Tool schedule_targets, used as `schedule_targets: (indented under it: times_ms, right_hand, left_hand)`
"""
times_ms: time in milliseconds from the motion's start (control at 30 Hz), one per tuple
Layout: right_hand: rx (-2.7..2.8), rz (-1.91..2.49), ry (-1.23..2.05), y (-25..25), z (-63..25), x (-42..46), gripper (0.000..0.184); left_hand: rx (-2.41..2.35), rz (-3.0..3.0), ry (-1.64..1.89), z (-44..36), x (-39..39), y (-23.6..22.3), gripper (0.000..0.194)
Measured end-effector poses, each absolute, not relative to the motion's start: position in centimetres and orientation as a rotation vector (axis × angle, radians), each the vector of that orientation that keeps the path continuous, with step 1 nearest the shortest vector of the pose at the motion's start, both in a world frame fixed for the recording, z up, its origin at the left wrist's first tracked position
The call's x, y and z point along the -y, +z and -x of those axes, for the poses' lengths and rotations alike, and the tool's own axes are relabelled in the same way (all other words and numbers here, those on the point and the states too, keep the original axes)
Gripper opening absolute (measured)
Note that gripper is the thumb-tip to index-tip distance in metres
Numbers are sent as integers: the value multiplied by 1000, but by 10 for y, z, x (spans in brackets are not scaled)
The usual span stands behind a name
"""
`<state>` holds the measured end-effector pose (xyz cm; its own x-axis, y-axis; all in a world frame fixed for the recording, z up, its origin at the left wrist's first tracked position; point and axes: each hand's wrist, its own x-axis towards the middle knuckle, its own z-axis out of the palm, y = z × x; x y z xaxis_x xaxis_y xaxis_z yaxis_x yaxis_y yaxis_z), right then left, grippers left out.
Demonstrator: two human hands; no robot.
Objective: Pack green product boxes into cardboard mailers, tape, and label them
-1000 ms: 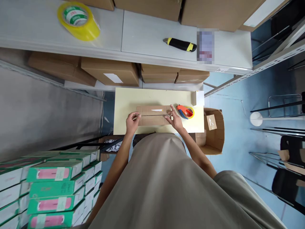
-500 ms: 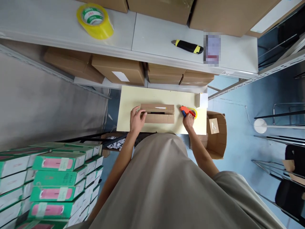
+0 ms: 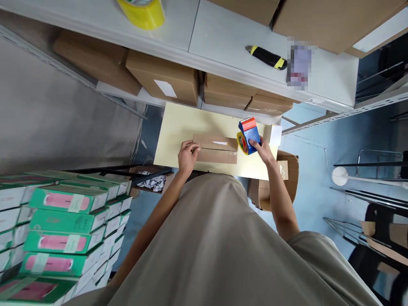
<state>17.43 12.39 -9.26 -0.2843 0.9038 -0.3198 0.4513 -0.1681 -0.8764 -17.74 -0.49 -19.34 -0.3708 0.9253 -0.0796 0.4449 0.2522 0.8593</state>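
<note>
A long, narrow cardboard box (image 3: 212, 155) lies on the pale yellow tabletop (image 3: 174, 123), its two top flaps meeting at a thin seam. My left hand (image 3: 187, 157) grips the box's left end, thumb and fingers closed at the seam. In my right hand (image 3: 264, 149) is a blue and red tape dispenser (image 3: 254, 135) with a yellow roll, held up beside the box's right end. A strip of clear tape seems to show at that end of the box. Behind the right hand, a small white box (image 3: 274, 134) stands at the table's right edge.
On the grey shelf (image 3: 219, 36) ahead lie a roll of yellow tape (image 3: 145, 15) and a utility knife (image 3: 267, 57). Cartons (image 3: 164, 76) fill the level below. Green and white boxes (image 3: 60, 221) are stacked at left. An open carton (image 3: 291, 182) sits right of the table.
My right hand has lifted the tape dispenser off the table and turned it toward the box. The dark gap between the flaps has closed. My left hand stays at the left end.
</note>
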Motion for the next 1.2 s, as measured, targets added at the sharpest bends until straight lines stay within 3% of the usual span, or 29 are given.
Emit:
schedule_targets:
  times_ms: [167, 433, 533, 667, 733, 933, 1200]
  right_hand:
    - [1984, 1133, 2048, -50, -115, -144, 71]
    - [2349, 1003, 2097, -75, -65, -162, 66]
    - [2383, 1017, 2109, -79, -68, -167, 66]
    - [2406, 1007, 2094, -78, -72, -171, 67]
    - [2398, 999, 2103, -77, -73, -171, 67]
    - [2421, 1044, 2106, -76, -74, -170, 65]
    - [2434, 1001, 2099, -79, -73, -169, 64]
  left_hand:
    - [-1944, -1202, 1082, 171, 2, -198, 10]
    - [-1898, -1129, 1185, 173, 5, -188, 16]
    - [-1836, -916, 1278, 168, 12, -176, 31]
    - [-1525, -522, 1251, 160, 12, -165, 65]
    - [-1448, -443, 1236, 160, 12, -162, 72]
    - [-1447, -479, 1197, 163, 11, -158, 66]
    - [-1426, -385, 1185, 156, -6, -166, 32]
